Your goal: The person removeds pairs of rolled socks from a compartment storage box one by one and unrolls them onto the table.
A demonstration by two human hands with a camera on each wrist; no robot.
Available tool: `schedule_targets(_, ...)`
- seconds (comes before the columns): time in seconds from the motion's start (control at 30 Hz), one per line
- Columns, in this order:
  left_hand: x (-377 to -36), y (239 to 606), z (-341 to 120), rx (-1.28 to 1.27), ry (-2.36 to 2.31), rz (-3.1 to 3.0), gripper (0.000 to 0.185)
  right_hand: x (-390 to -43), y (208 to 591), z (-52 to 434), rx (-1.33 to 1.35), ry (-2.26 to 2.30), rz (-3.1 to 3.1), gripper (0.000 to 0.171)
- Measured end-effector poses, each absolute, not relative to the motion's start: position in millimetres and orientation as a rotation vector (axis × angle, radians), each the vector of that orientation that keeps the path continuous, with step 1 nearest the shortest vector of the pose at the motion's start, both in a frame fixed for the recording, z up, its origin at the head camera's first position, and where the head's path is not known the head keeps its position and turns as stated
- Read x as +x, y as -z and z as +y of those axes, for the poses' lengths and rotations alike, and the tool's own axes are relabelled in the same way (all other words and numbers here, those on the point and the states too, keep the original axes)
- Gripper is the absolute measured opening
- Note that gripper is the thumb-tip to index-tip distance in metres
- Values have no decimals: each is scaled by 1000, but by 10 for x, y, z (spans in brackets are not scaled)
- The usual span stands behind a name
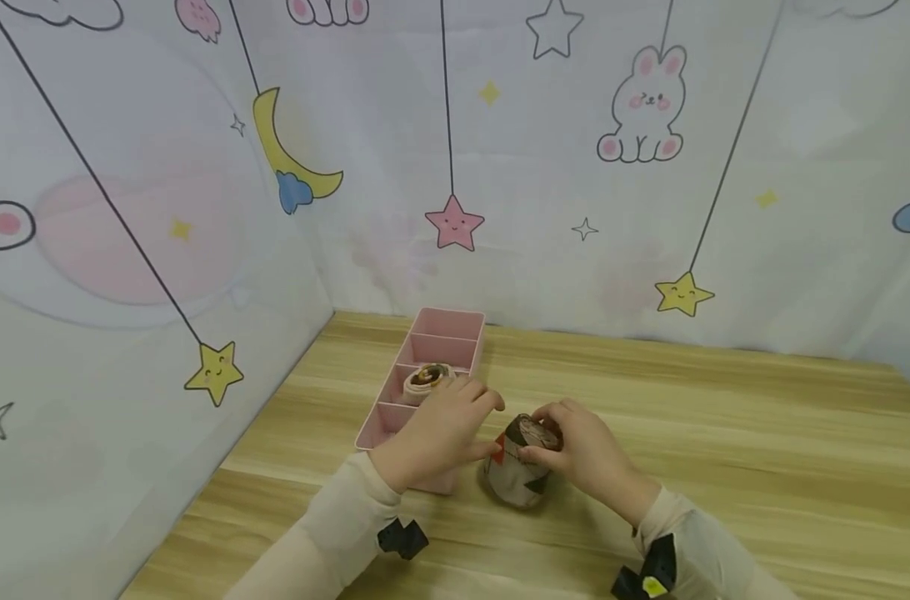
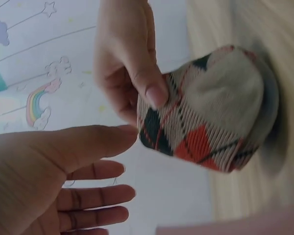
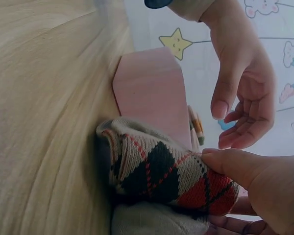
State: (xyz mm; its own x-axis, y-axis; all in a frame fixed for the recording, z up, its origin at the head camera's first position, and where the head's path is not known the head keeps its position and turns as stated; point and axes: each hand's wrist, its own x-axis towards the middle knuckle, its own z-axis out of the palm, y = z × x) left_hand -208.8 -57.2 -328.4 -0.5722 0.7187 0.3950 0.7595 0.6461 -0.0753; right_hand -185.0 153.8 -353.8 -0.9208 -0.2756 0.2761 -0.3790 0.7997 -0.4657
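Hands: right hand pinching the rolled argyle sock on the table, left hand slack-fingered just beside it.

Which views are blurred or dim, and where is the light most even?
Head view: bright, even light, sharp, edges bent by the wide lens. Left wrist view: dim, the rolled sock sharp, the table blurred. Right wrist view: dim, wood grain smeared, right hand close and soft.
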Motion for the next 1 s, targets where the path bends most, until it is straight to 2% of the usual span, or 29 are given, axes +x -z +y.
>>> schedule_targets(0.4,-1942,3489,-291,-1039,-47,-2471,36,-2014,3667,1681,401,-948,-2853,40)
schedule_targets(0.67,-1934,3665,-179,-1036,-58,-2462,54,-2070,3678,1772,405,-948,-2875,51)
schedule_targets(0.87,-1967,3750,-128,-1003,-51,-2474,55,-2098,3718,1837,517,-889,-2776,41)
schedule_targets(1.0,-1983,3769,-115,-993,-34,-2472,49,-2127,3742,1867,658,-800,-2696,26)
